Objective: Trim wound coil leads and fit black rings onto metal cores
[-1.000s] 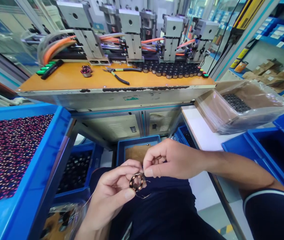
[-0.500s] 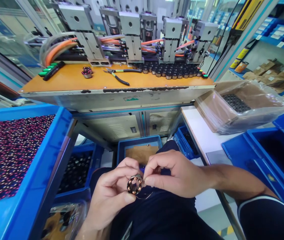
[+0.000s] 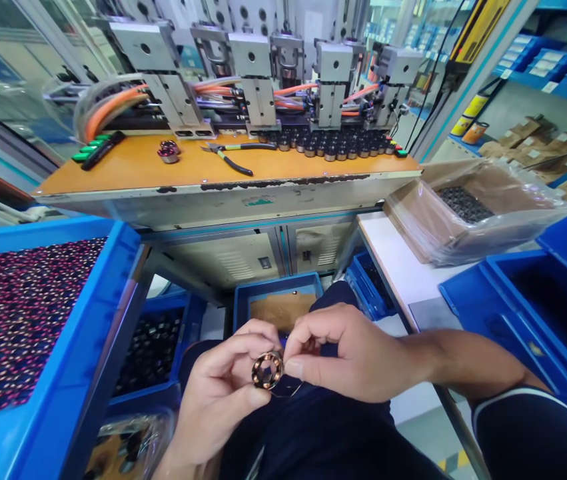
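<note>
My left hand (image 3: pixel 226 380) is closed around a small motor stator (image 3: pixel 267 371), a ring with copper windings whose open face is turned toward me. Thumb and fingers grip its rim above my lap. My right hand (image 3: pixel 340 350) is closed in a pinch at the stator's right edge; what lies between those fingertips is hidden. A thin wire (image 3: pixel 290 393) curves out below the stator and runs under the right thumb.
Ahead, an orange bench (image 3: pixel 138 167) carries cutting pliers (image 3: pixel 233 153), two stators (image 3: pixel 168 153) and rows of dark cylindrical parts (image 3: pixel 343 143) beneath a clamping machine. A blue bin of stators (image 3: pixel 23 320) stands left. On the right are a plastic-lined carton (image 3: pixel 513 233) and blue bins (image 3: pixel 493 287).
The view has shifted slightly, so the bench sits a little lower and further left. Both hands keep nearly the same pose around the stator.
</note>
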{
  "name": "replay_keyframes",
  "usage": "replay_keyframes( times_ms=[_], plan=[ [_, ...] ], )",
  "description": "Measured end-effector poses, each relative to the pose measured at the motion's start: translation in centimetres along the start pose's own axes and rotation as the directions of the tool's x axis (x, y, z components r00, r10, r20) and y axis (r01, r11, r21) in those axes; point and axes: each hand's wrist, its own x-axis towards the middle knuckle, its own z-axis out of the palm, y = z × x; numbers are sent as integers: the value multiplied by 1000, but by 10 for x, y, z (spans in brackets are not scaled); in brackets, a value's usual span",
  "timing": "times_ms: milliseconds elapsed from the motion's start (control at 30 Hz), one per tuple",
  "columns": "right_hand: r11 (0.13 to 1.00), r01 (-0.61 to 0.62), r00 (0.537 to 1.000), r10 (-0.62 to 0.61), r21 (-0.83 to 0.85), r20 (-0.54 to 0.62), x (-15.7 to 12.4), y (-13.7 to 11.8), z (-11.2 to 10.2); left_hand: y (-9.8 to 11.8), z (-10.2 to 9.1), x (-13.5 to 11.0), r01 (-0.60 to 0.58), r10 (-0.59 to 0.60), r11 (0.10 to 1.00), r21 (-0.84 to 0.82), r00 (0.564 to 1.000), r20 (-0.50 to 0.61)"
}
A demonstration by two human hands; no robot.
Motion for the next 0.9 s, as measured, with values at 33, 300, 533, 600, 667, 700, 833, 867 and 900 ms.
replay_keyframes(
  times_ms=[33,300,533,600,667,700,833,867,900],
  plan=[
    [1000,4,1000,-4,-4,11,0,0,-1,0,-1,0,0,0,1000,3,1000,-3],
    [670,535,824,-548,-514,143,14,3,-35,-1,-1,-2,75,-71,987,-142,997,33],
    [301,751,592,-701,-587,397,22,4,-32,-1,5,-2,183,-186,968,-173,983,0],
    [277,765,578,-694,-582,429,22,1,-32,-1,4,-3,197,-200,964,-178,980,5],
    [277,768,575,-695,-577,432,23,0,-32,-2,2,-5,207,-206,961,-183,978,26],
    [274,771,569,-702,-575,429,23,0,-32,-2,1,-5,208,-206,961,-181,978,32],
    [241,773,533,-747,-586,396,22,5,-30,-4,0,-4,190,-185,967,-167,982,48],
    [239,769,527,-761,-593,377,21,8,-28,-4,1,-3,182,-176,969,-166,983,49],
    [246,761,527,-774,-601,350,21,10,-26,-5,1,-2,178,-173,970,-166,984,49]
  ],
)
